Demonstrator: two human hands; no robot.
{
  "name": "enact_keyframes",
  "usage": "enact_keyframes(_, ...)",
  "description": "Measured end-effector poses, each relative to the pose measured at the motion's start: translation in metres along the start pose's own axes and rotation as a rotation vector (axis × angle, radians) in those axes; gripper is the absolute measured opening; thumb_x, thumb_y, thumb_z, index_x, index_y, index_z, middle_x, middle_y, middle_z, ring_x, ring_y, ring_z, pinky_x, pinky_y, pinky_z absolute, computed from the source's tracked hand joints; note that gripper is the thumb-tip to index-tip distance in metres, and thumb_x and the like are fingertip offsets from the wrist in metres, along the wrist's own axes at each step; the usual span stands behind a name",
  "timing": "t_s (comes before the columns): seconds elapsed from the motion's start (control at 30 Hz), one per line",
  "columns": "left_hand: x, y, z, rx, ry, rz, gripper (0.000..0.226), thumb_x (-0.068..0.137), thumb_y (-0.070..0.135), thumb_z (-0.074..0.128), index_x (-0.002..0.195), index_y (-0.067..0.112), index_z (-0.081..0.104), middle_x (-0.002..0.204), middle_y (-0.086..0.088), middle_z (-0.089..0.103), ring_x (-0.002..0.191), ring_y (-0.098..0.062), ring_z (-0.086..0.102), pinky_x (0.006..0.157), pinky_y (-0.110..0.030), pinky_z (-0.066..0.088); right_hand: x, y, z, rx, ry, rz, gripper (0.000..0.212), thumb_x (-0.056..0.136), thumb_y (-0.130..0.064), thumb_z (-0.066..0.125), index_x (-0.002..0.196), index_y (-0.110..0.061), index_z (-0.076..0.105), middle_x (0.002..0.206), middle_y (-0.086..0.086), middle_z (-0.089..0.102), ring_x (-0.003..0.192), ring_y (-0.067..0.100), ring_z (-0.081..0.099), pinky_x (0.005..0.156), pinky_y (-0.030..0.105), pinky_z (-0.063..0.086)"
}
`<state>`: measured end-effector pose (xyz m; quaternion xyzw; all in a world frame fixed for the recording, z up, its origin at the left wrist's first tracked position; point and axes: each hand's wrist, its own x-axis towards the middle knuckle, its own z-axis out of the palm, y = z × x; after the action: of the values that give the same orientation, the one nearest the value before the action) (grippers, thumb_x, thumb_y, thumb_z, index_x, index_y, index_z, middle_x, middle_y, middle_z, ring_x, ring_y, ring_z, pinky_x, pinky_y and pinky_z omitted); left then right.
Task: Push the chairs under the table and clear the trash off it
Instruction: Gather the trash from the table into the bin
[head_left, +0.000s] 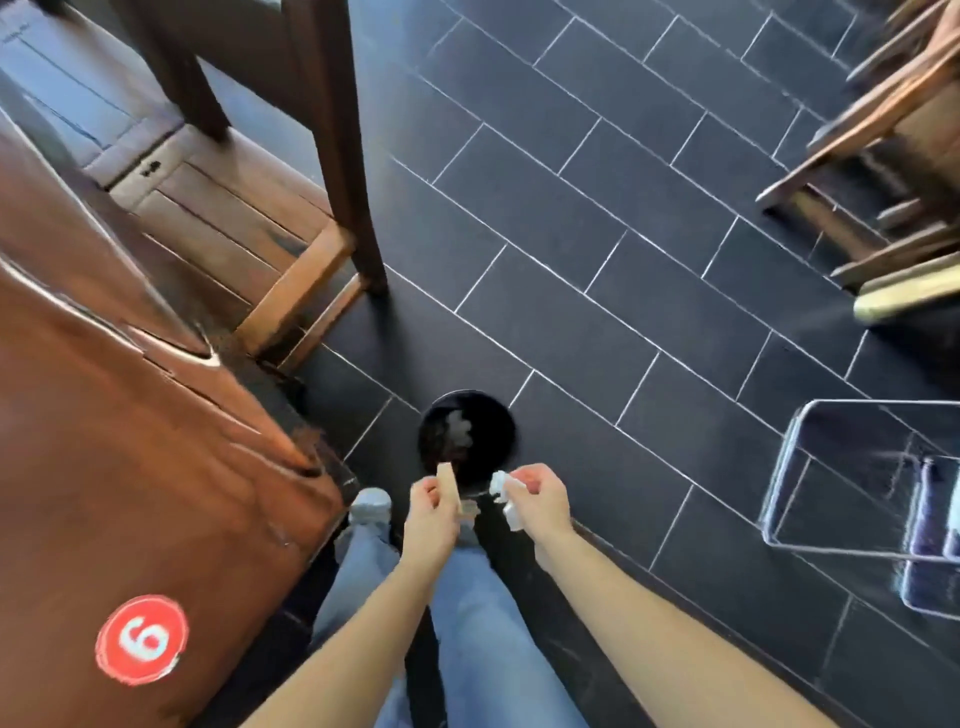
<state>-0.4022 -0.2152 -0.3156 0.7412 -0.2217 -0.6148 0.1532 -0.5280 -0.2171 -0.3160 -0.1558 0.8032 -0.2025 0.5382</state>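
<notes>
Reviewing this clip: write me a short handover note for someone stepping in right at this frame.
Left hand: pinching a small tan piece over the black bin.
Right hand: holding crumpled white paper at the bin's near rim.
Bin stands on the tiled floor by the table corner; some pale trash already inside.
Done: the visible part of the table looks bare.
Left: drop both pieces. The chair beside the table seems not fully pushed in.
</notes>
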Motion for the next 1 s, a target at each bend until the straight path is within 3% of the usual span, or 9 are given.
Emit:
enact_keyframes(0.13, 0.038, 0.002, 0.020, 0.036, -0.010, -0.068, 0.028, 0.097, 0.022, 0.040, 0.072, 0.009, 0.044, 0.054, 0.006, 0.038, 0.053, -0.010, 0.039, 0.046, -0.019, 0.035, 0.033, 0.009, 0.012, 0.061, 0.084, 0.071, 0.019, 0.081, -0.004, 0.061, 0.071, -0.020, 0.058, 0.072, 0.005, 0.062, 0.063, 0.022, 0.054, 0.055, 0.028, 0.042)
enact_keyframes(0.2, 0.057, -0.001, 0.030, 0.065, -0.036, -0.086, 0.026, 0.095, 0.021, 0.043, 0.080, 0.001, 0.049, 0.054, 0.006, 0.040, 0.052, -0.010, 0.041, 0.047, -0.021, 0.035, 0.049, 0.015, 0.024, 0.110, 0.106, 0.117, 0.017, 0.080, -0.008, 0.064, 0.070, -0.021, 0.059, 0.075, 0.005, 0.065, 0.067, 0.021, 0.056, 0.061, 0.032, 0.045)
enact_keyframes(0.3, 0.086, -0.019, 0.042, 0.083, -0.090, -0.097, 0.028, 0.084, 0.033, 0.058, 0.098, 0.008, 0.056, 0.079, -0.002, 0.063, 0.079, -0.021, 0.065, 0.071, -0.036, 0.056, 0.069, 0.024, 0.039, 0.139, 0.099, 0.166, 0.011, 0.082, -0.016, 0.069, 0.075, -0.019, 0.061, 0.077, 0.000, 0.066, 0.074, 0.019, 0.061, 0.069, 0.033, 0.051)
enact_keyframes(0.4, 0.116, -0.032, 0.052, 0.146, -0.100, -0.113, 0.022, 0.083, 0.027, 0.064, 0.104, 0.020, 0.059, 0.094, -0.005, 0.068, 0.091, -0.021, 0.066, 0.084, -0.042, 0.056, 0.089, 0.042, 0.050, 0.182, 0.117, 0.237, 0.014, 0.083, -0.027, 0.072, 0.079, -0.017, 0.063, 0.079, -0.001, 0.067, 0.077, 0.018, 0.063, 0.068, 0.029, 0.051)
enact_keyframes(0.63, 0.168, -0.027, 0.059, 0.285, -0.140, -0.101, 0.040, 0.089, 0.045, 0.055, 0.108, 0.009, 0.060, 0.076, 0.008, 0.062, 0.067, -0.003, 0.057, 0.055, -0.013, 0.040, 0.128, 0.051, 0.064, 0.255, 0.015, 0.395, 0.017, 0.091, -0.020, 0.051, 0.097, -0.015, 0.066, 0.092, 0.000, 0.064, 0.082, 0.013, 0.055, 0.064, 0.024, 0.041)
enact_keyframes(0.73, 0.191, -0.016, 0.066, 0.420, -0.336, -0.142, 0.069, 0.089, 0.059, 0.045, 0.140, 0.013, 0.037, 0.121, 0.004, 0.058, 0.111, -0.012, 0.055, 0.090, -0.019, 0.040, 0.147, 0.045, 0.068, 0.300, -0.044, 0.444, 0.021, 0.094, -0.019, 0.040, 0.089, -0.016, 0.060, 0.088, 0.002, 0.058, 0.081, 0.015, 0.051, 0.072, 0.026, 0.039)
enact_keyframes(0.8, 0.201, -0.007, 0.069, 0.476, -0.389, -0.178, 0.072, 0.092, 0.053, 0.043, 0.148, 0.014, 0.017, 0.148, -0.001, 0.034, 0.139, -0.021, 0.030, 0.107, -0.031, 0.026, 0.157, 0.044, 0.070, 0.332, -0.042, 0.467, 0.022, 0.098, -0.025, 0.036, 0.109, -0.022, 0.054, 0.108, 0.001, 0.050, 0.095, 0.016, 0.045, 0.085, 0.030, 0.035)
enact_keyframes(0.93, 0.204, 0.011, 0.069, 0.469, -0.389, -0.127, 0.062, 0.097, 0.031, 0.042, 0.149, 0.013, 0.012, 0.155, -0.002, 0.022, 0.143, -0.020, 0.019, 0.113, -0.032, 0.019, 0.155, 0.039, 0.065, 0.358, -0.025, 0.471, 0.041, 0.100, -0.027, 0.035, 0.141, -0.019, 0.038, 0.138, 0.000, 0.043, 0.128, 0.020, 0.039, 0.104, 0.034, 0.030)
enact_keyframes(1.0, 0.197, 0.015, 0.063, 0.516, -0.358, -0.052, 0.064, 0.096, 0.032, 0.044, 0.149, 0.017, 0.012, 0.157, -0.001, 0.017, 0.144, -0.018, 0.017, 0.116, -0.035, 0.016, 0.149, 0.032, 0.059, 0.376, -0.021, 0.445, 0.044, 0.101, -0.026, 0.035, 0.144, -0.016, 0.035, 0.144, 0.001, 0.041, 0.127, 0.018, 0.039, 0.103, 0.032, 0.030)
